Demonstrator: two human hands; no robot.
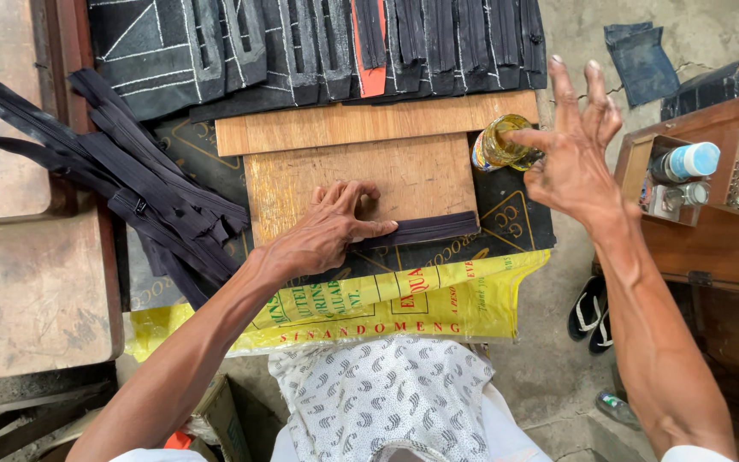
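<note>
Patterned cloth [387, 389] over your lap sits nearest, below the yellow sack [464, 299]. Your left hand [322, 235] presses flat, fingers spread, on the dark strip [425, 229] at the board's [412, 175] front edge. Your right hand [570, 141] is splayed, index finger dipping into the glue jar [496, 145] at the board's right corner. Judging by this: gluing step; next calls for a thin, even smear along the strip.

Both forearms are bare, with white short sleeves visible at the upper arms. The lap carries a white garment [387, 393] printed with small grey leaf shapes.
</note>
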